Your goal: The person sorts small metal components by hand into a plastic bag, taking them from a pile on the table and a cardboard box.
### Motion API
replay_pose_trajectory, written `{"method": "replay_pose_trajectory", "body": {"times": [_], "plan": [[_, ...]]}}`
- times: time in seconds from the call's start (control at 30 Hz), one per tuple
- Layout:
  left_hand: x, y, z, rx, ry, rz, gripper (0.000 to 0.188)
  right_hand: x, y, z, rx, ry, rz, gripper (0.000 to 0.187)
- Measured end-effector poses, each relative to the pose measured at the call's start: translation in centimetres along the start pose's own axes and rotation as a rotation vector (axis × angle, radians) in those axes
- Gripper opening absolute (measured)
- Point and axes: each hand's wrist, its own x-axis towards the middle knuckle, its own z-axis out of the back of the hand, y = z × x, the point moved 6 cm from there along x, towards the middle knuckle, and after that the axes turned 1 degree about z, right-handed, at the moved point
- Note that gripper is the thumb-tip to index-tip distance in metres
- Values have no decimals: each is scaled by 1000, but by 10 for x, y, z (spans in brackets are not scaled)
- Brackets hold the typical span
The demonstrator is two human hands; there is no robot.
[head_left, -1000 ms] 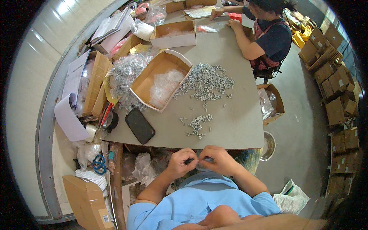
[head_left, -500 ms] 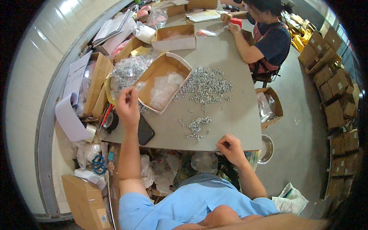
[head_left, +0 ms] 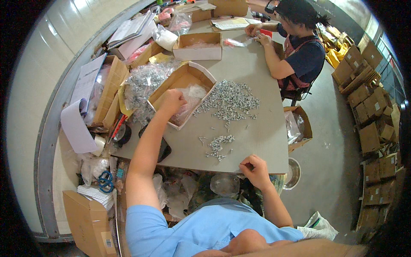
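Note:
My left hand is inside an open cardboard box, its fingers curled at the edge of a pile of small clear plastic bags. Whether a bag is between the fingertips is hidden. By the table's front edge rests my right hand, fingers curled in; what they hold, if anything, does not show. A small group of screws lies to the left of that hand. Farther back spreads a large heap of silvery screws, against the box's right side.
A dark flat case lies under my left forearm. Left of the box is a clear bag full of screws. A second box stands behind. Across the table sits a co-worker. A metal bowl is on the floor.
My left hand has moved right, from beside the box's left wall to over the bags inside it. My right hand stays curled at the table edge. The view has shifted slightly.

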Motion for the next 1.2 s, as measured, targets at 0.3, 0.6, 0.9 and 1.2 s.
{"method": "replay_pose_trajectory", "body": {"times": [0.3,0.6,0.9,1.2], "plan": [[-28,5,28,-952,-153,257,14,1,2,-2,30,14,-33,9],[-104,-28,24,-814,-99,265,14,4,7,-1,-40,30,-134,18],[-197,-55,-7,-881,177,269,20,36,27,-41,-264,135,69,33],[-258,-53,-39,-1166,325,467,18,38,31,-56,-377,131,154,28]]}}
